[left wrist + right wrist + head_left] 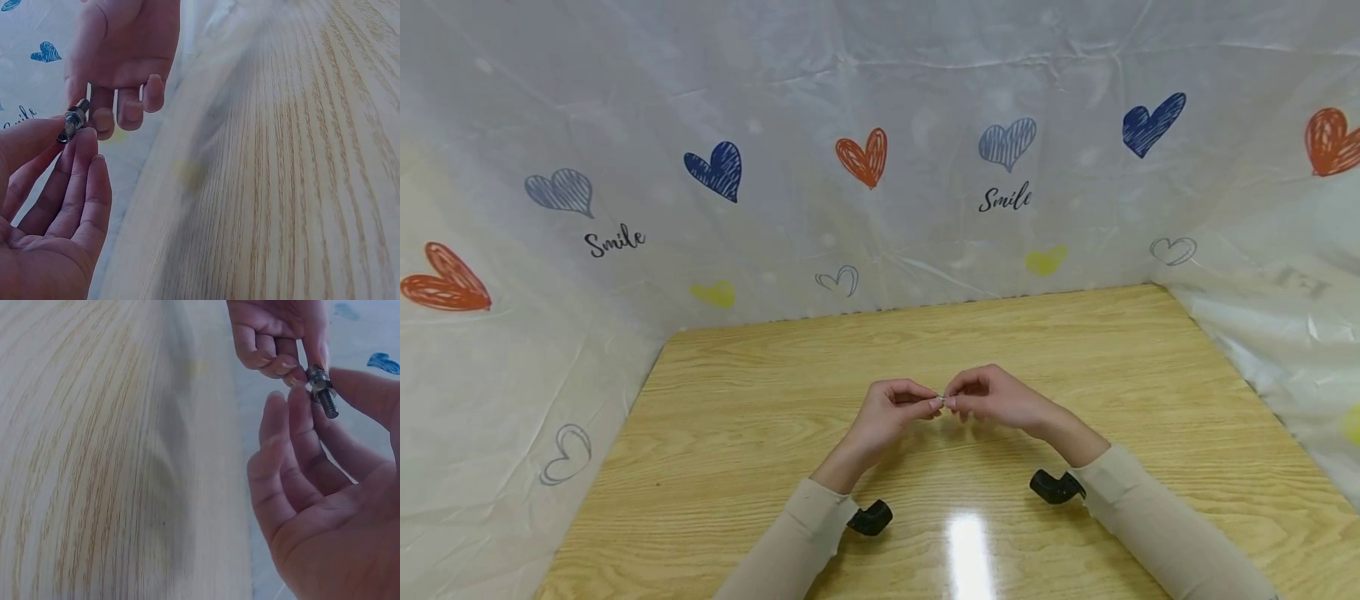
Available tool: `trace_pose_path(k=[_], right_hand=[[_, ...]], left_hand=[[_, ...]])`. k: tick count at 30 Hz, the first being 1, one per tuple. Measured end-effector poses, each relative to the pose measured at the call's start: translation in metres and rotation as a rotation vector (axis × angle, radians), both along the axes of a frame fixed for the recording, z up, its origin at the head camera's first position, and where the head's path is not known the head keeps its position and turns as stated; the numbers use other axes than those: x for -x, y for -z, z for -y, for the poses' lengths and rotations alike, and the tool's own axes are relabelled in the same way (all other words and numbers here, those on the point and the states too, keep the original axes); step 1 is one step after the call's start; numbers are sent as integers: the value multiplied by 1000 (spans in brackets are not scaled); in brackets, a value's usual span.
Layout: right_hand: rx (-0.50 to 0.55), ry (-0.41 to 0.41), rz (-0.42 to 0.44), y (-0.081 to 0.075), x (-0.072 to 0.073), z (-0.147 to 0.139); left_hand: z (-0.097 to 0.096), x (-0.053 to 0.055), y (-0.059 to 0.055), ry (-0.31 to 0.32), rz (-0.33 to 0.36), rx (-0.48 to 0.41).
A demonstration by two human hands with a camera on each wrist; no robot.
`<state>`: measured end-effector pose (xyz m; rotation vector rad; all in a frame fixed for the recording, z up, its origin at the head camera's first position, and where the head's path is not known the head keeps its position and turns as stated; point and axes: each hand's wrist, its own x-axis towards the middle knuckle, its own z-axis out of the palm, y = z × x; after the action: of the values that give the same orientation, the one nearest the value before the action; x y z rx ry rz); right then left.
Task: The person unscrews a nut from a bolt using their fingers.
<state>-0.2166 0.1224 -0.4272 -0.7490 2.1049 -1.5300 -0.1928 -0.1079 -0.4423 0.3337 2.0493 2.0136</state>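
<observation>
Above the table, both hands meet at a small metal bolt (327,402) with a threaded end and a nut-like collar (74,117) around it. My left hand (889,415) pinches one end between thumb and fingers. From the other side, my right hand (1000,398) pinches it near the collar with thumb and index finger. In the right wrist view the bare threaded tip sticks out past the right fingertips. The other fingers of each hand are loosely bent. Fingertips hide part of the bolt, and in the head view only a glint of it shows.
A wood-grain table (760,417) lies beneath the hands. A pale sheet (910,225) printed with hearts hangs behind it and at both sides. Black wrist-worn devices (871,518) project from the beige sleeves (1165,525) over the table.
</observation>
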Motion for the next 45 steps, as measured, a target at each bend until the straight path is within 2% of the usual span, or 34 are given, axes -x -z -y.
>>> trace_pose_path(k=[6,13,27,34,39,45], right_hand=[[74,19,53,0,-1,0],[-6,56,22,1,0,3],[21,63,-11,-4,1,1],[29,70,16,-4,0,0],[-35,84,8,-6,-1,1],[-64,70,58,-7,-1,4]], left_hand=[[1,-1,-1,-7,3,5],[0,-1,-2,-1,-5,1],[0,-1,-2,-5,1,5],[2,-1,-2,-13,-3,4],[3,-1,-4,-13,-14,4],[2,1,-4,-6,-11,4]])
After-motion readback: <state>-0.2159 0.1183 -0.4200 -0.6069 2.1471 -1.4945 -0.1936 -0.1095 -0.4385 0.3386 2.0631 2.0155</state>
